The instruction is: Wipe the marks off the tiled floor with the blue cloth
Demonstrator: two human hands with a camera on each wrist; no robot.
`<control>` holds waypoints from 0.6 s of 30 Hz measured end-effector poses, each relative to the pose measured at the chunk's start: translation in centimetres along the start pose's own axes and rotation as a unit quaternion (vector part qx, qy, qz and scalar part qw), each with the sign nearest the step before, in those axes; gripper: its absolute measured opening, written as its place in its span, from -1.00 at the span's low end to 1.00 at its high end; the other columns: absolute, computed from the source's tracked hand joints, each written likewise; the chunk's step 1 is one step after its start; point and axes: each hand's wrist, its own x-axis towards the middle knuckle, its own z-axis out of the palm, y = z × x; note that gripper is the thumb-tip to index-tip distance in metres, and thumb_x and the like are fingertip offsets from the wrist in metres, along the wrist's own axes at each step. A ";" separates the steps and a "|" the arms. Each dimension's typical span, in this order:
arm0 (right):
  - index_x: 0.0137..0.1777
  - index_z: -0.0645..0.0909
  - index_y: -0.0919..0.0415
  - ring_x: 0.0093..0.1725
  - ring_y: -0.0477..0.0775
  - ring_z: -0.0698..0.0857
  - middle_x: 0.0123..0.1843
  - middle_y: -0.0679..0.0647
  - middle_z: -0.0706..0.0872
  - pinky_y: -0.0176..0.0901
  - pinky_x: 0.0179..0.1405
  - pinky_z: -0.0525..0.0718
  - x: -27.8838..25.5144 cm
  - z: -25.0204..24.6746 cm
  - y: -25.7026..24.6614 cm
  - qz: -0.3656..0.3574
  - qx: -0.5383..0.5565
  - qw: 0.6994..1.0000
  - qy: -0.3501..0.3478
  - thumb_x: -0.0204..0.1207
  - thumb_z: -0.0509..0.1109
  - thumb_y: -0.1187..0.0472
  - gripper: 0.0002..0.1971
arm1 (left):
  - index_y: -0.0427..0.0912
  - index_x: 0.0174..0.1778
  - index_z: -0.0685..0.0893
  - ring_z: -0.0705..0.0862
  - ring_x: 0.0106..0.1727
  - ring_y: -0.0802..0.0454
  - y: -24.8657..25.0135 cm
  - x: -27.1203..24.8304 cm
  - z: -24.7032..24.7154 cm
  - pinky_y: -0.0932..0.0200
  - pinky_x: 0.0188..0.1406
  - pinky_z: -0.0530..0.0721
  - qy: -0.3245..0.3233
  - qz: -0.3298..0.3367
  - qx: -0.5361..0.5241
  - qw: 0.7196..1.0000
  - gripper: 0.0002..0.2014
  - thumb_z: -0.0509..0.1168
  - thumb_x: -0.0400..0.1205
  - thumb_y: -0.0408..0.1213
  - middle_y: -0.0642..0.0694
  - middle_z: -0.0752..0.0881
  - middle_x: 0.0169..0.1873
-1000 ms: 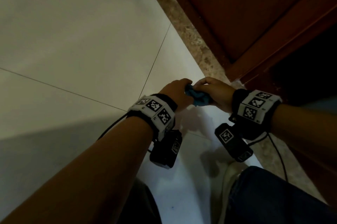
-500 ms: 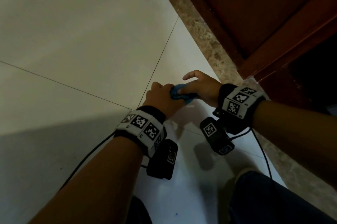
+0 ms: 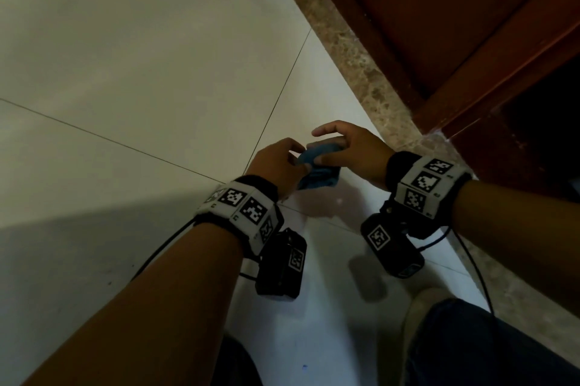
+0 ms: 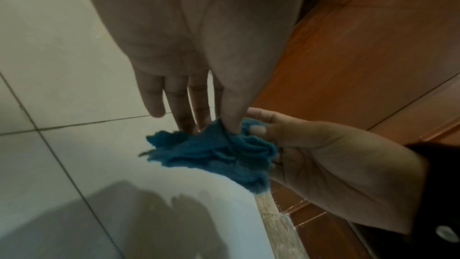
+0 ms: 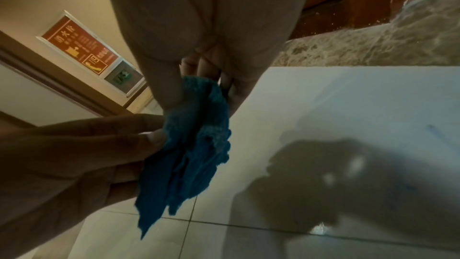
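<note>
Both hands hold the crumpled blue cloth (image 3: 317, 176) between them, a little above the white tiled floor (image 3: 157, 71). My left hand (image 3: 296, 162) pinches its left side between thumb and fingers, with the other fingers straight in the left wrist view. My right hand (image 3: 324, 148) pinches the right side with its thumb, forefinger raised clear. From the left wrist, the cloth (image 4: 211, 151) bunches under my left thumb. From the right wrist, the cloth (image 5: 191, 145) hangs down loosely. A faint blue mark (image 5: 434, 132) shows on the tile, and a small blue dot (image 3: 304, 366) lies near my knees.
A brown wooden door and frame (image 3: 455, 24) stand at the right, behind a speckled stone threshold strip (image 3: 361, 55). My knee in dark jeans (image 3: 486, 348) and a light shoe (image 3: 417, 307) are at the bottom right. Grout lines cross the tiles.
The bunched cloth has loosened and hangs lower between the hands. My right forefinger has lifted off it, and both hands sit slightly further apart.
</note>
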 end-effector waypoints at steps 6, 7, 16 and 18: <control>0.14 0.56 0.13 0.15 0.26 0.70 0.12 0.30 0.72 0.12 0.18 0.69 0.0 -0.6 -0.3 -0.015 0.042 0.999 -0.001 0.39 0.45 0.50 -0.61 | -0.05 0.46 0.51 0.63 0.23 -0.03 -0.5 -0.1 -0.9 -0.05 0.30 0.62 -0.022 0.017 -0.025 0.999 -0.47 0.45 0.56 -0.22 -0.04 0.63 0.28; 0.13 0.57 0.14 0.15 0.27 0.70 0.12 0.32 0.72 0.12 0.16 0.70 0.1 -0.6 -0.4 -0.021 0.050 0.998 0.010 0.40 0.45 0.48 -0.64 | -0.03 0.48 0.49 0.61 0.27 -0.02 -0.5 -0.1 -0.9 -0.06 0.33 0.59 -0.039 0.021 -0.024 0.999 -0.42 0.48 0.52 -0.23 0.00 0.60 0.32; 0.30 0.55 0.05 0.14 0.00 0.68 0.25 0.01 0.62 -0.16 0.03 0.75 -0.3 -1.5 -1.3 -0.044 -0.065 0.992 -0.097 0.35 0.47 0.54 -0.43 | -0.10 0.34 0.59 0.67 0.18 -0.02 -0.5 -0.1 -0.7 0.16 0.14 0.61 0.007 0.022 -0.020 1.000 -0.69 0.29 0.67 -0.18 -0.07 0.71 0.18; 0.27 0.58 0.06 0.15 0.07 0.69 0.27 0.06 0.62 -0.07 0.08 0.75 -0.4 -1.7 -1.2 -0.046 -0.060 0.993 -0.087 0.38 0.40 0.60 -0.45 | -0.10 0.38 0.59 0.66 0.20 -0.06 -0.3 -0.1 -0.6 0.07 0.23 0.61 0.003 0.023 -0.012 1.000 -0.69 0.22 0.71 -0.19 -0.11 0.70 0.22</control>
